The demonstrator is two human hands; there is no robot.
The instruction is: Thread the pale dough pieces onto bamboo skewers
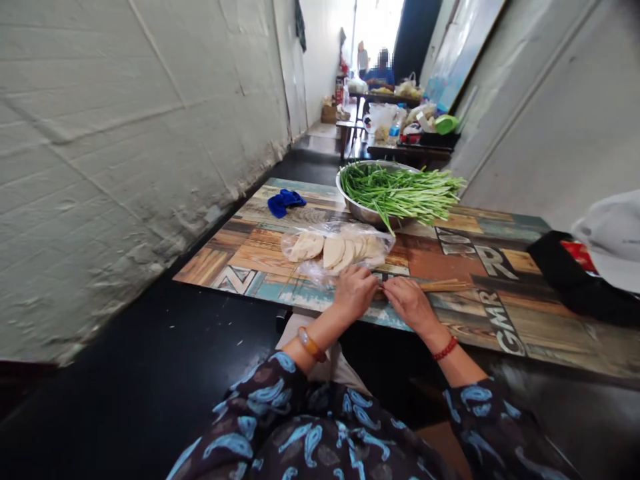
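Observation:
Both hands are together at the near edge of the table. My left hand (356, 291), with a bangle on its wrist, has its fingers bent and closed. Close beside it, my right hand (407, 301), wearing a red bracelet, is also closed, its fingertips pinched. Whatever lies in the fingers is too small and covered to make out. Just beyond my left hand, pale flat slices (334, 252) overlap on a clear plastic bag (320, 272). Thin wooden sticks (447, 285) lie on the table to the right of my right hand.
A metal bowl (367, 212) heaped with long green stalks (407, 190) stands on the patterned table (440, 263). A blue cloth (285, 202) lies at the back left. On the right are a white cap (613, 233) and a black bag (555, 273). Walls flank both sides.

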